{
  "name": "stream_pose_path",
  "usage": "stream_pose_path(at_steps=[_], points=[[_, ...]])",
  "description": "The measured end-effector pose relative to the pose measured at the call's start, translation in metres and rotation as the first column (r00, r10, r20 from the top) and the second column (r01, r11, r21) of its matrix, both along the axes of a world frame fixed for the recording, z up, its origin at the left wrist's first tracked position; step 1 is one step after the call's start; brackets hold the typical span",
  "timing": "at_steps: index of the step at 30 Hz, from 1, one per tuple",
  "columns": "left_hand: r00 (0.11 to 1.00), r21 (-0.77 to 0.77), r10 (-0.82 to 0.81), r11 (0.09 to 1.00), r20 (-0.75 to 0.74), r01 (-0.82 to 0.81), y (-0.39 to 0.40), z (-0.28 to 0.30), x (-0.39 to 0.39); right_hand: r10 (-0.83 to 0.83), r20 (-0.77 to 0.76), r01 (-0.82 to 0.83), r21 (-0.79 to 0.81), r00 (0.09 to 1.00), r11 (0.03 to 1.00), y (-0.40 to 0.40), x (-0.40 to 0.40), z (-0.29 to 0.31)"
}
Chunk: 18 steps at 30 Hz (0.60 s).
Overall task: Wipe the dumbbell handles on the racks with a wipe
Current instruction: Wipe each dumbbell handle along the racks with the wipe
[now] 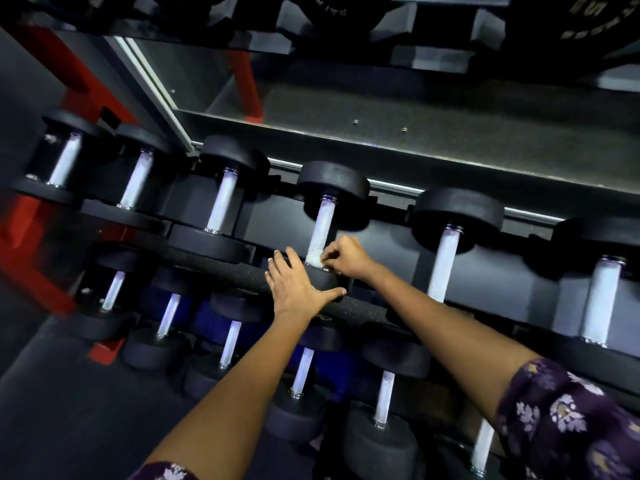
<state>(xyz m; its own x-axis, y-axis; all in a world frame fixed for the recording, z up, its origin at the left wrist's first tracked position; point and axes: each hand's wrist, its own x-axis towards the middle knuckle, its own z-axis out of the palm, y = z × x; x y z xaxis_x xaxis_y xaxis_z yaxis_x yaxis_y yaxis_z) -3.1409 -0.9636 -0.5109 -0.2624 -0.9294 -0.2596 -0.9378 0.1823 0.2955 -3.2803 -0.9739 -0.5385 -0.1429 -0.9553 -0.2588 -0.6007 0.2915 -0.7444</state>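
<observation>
A black dumbbell with a pale knurled handle [321, 227] lies on the upper rack tier, fourth from the left. My right hand [346, 256] pinches a small white wipe [317, 259] against the near end of that handle. My left hand [294, 287] rests flat with spread fingers on the dumbbell's near head [327, 282], thumb stretched along its front. Much of the wipe is hidden by my right fingers.
More dumbbells flank it: handles to the left [221, 199] and right [446, 261] on the same tier, and a lower tier of smaller ones [232, 342]. A red frame [31, 258] stands at left. A mirror and weight plates [575, 19] sit above.
</observation>
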Motion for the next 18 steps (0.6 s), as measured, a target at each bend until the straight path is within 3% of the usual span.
stream_pose_path(at_steps=[10,18], points=[[1.0,-0.012,0.015,1.0,0.019,-0.015,0.001,0.001,0.0,-0.001,0.11,-0.001,0.016,0.994,1.0,-0.002,0.001,0.0],[1.0,-0.014,0.018,1.0,0.018,-0.018,0.0,-0.001,-0.003,0.043,0.036,-0.044,0.014,0.998,0.999,-0.003,0.009,0.009]])
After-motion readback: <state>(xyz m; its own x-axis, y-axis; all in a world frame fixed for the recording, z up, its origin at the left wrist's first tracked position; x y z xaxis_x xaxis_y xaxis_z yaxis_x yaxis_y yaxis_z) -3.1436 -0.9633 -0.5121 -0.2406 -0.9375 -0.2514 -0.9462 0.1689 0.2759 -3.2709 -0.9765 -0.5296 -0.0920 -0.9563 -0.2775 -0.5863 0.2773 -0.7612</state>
